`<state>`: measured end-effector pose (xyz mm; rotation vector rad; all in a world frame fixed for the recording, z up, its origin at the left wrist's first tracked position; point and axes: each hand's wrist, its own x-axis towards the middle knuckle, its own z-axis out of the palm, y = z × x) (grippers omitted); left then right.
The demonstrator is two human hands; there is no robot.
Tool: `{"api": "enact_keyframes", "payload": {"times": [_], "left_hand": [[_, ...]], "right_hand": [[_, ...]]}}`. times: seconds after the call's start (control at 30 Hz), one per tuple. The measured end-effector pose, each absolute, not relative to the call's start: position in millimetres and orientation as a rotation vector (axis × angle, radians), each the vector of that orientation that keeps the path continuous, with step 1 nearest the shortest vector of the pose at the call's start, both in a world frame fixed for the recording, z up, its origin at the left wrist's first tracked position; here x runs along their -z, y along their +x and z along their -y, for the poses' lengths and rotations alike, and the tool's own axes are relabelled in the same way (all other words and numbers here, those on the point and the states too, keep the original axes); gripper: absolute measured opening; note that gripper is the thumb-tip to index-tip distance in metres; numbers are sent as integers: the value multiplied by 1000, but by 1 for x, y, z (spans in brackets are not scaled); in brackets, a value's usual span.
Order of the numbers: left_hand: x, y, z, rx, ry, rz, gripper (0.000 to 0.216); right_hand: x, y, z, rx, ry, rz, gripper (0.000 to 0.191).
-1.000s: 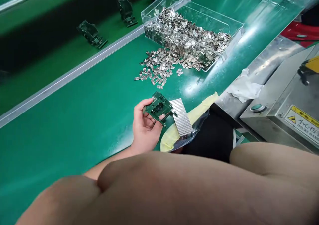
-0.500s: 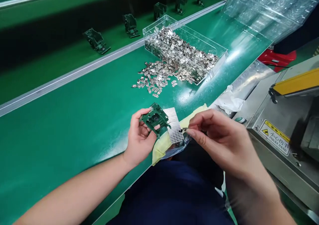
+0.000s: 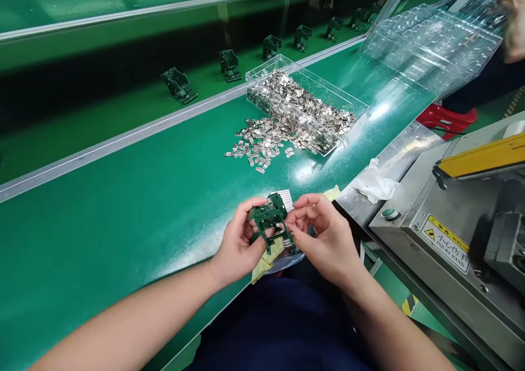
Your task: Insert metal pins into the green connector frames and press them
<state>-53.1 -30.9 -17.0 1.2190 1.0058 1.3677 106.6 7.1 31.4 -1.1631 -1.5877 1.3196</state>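
Table (image 3: 123, 207), green and shiny, runs far out past both hands, with a moving belt (image 3: 102, 103) beyond it that carries more dark green parts (image 3: 179, 84). Off to the right of the right hand sits a grey metal machine (image 3: 451, 218) with a yellow warning sticker (image 3: 448, 235) and a green button (image 3: 388, 214). A white rag (image 3: 375, 182) lies between that machine and the hands. Up ahead of the hands stands a clear plastic box (image 3: 303, 105) full of little shiny metal clips, and more clips (image 3: 256, 144) have spilled out on the table, well apart from the fingers. Another person's hand (image 3: 514, 23) shows far off at the top right, by a stack of clear trays (image 3: 430, 42).

The left hand (image 3: 238, 245) is closed around a dark green plastic frame (image 3: 268, 218), thumb on one side and fingers on the other. The right hand (image 3: 324, 237) pinches its fingertips together right at the frame's right edge. It may hold a tiny metal piece there, but it is too small to tell. Just under the frame lies a ribbed silver strip (image 3: 284, 197) on a yellow bag (image 3: 262, 264), at the table's near edge.

What could go wrong: the tiny piece could slip from the pinch and drop into the lap, because the hands are right at the table's edge. The frame looks thin, so a hard push could bend it. The bag hangs over the edge and could slide off.
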Motion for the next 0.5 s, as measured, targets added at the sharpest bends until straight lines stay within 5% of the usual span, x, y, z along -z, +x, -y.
{"api": "enact_keyframes", "payload": {"times": [0.5], "left_hand": [[16, -51, 28, -1375, 1258, -1014, 33]], "right_hand": [[-27, 98, 0, -1286, -1328, 1478, 32]]}}
